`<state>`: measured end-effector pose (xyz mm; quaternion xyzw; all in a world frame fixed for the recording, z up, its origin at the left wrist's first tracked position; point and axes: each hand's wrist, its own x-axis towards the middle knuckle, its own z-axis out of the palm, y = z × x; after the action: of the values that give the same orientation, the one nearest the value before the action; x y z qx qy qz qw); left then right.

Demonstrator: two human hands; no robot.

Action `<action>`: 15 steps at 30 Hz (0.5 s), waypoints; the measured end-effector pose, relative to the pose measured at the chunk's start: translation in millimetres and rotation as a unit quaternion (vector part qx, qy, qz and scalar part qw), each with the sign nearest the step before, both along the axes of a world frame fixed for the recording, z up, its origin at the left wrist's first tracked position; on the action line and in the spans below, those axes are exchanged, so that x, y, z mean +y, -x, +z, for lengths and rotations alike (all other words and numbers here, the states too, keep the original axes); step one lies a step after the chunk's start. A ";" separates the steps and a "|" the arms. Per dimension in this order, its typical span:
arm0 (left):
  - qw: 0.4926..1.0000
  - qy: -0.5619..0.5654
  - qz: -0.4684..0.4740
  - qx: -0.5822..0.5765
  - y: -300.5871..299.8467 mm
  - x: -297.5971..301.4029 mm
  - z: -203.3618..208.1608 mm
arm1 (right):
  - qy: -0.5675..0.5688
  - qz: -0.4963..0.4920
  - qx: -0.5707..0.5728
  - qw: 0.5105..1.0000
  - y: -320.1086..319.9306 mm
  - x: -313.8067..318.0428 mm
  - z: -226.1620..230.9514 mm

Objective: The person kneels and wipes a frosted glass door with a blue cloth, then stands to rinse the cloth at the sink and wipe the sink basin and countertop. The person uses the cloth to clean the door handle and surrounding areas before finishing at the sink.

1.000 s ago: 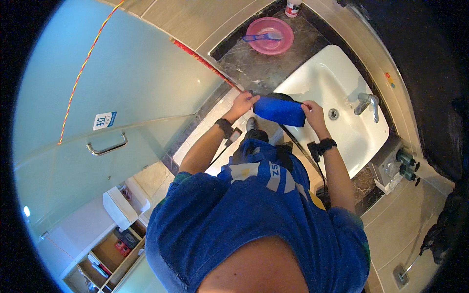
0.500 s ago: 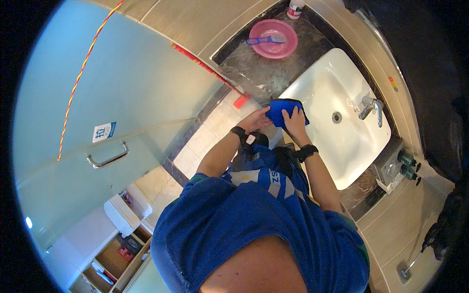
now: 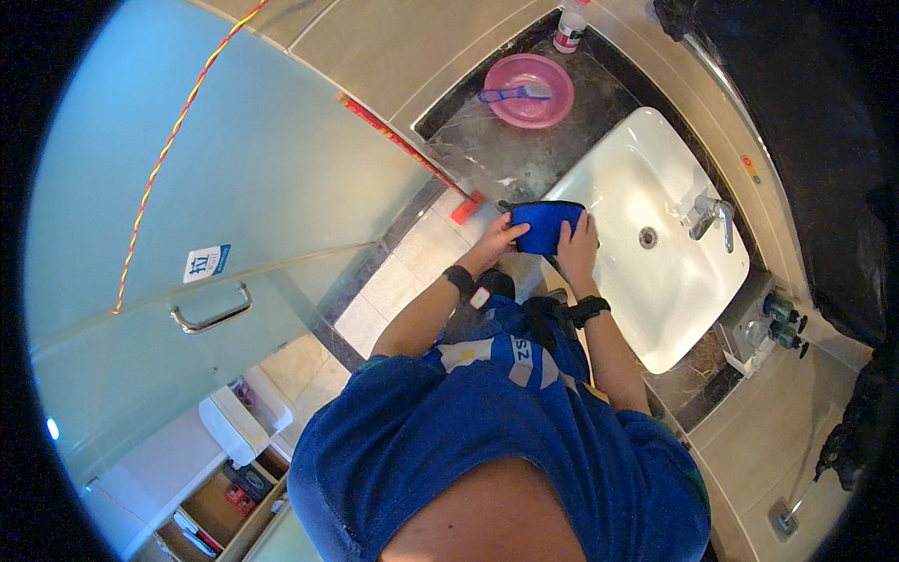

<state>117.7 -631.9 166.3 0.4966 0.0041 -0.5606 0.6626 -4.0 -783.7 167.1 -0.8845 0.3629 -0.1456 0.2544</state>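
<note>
Both my hands grip a small blue pouch [image 3: 545,228] with black edging in front of me, beside the near left edge of the white washbasin [image 3: 609,159]. My left hand [image 3: 496,242] is closed on its left end, the thumb lying across the top face. At the right end my right hand [image 3: 578,245] holds it with fingers on the face and edge. The pouch's underside is hidden. Each wrist wears a black band.
On the dark stone counter [image 3: 468,150] stand a pink bowl [image 3: 562,100] with a blue brush [image 3: 506,95] and a bottle [image 3: 569,37]. A chrome tap [image 3: 716,220] rises at the basin's right. A frosted glass door [image 3: 272,178] with a metal handle [image 3: 213,318] is on the left.
The pouch has turned so its long side lies more level. My left thumb has come onto its face, and my right hand has shifted to its right end.
</note>
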 end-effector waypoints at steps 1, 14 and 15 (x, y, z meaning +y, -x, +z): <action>0.999 0.013 -0.010 -0.041 0.5 -1.2 10.5 | -0.042 0.013 0.055 0.998 -5.8 6.9 -1.9; 0.930 0.043 -0.146 -0.335 -33.8 -70.9 137.1 | -0.762 -0.113 -0.278 0.574 -74.0 28.2 92.4; 0.918 0.036 -0.156 -0.362 -38.0 -71.3 136.3 | -0.765 -0.123 -0.272 0.570 -78.5 28.9 89.6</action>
<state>155.7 -703.2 302.6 0.6359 -0.3339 -0.4380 0.5406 74.5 -754.8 256.7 -0.2257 0.3578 -0.0777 0.9028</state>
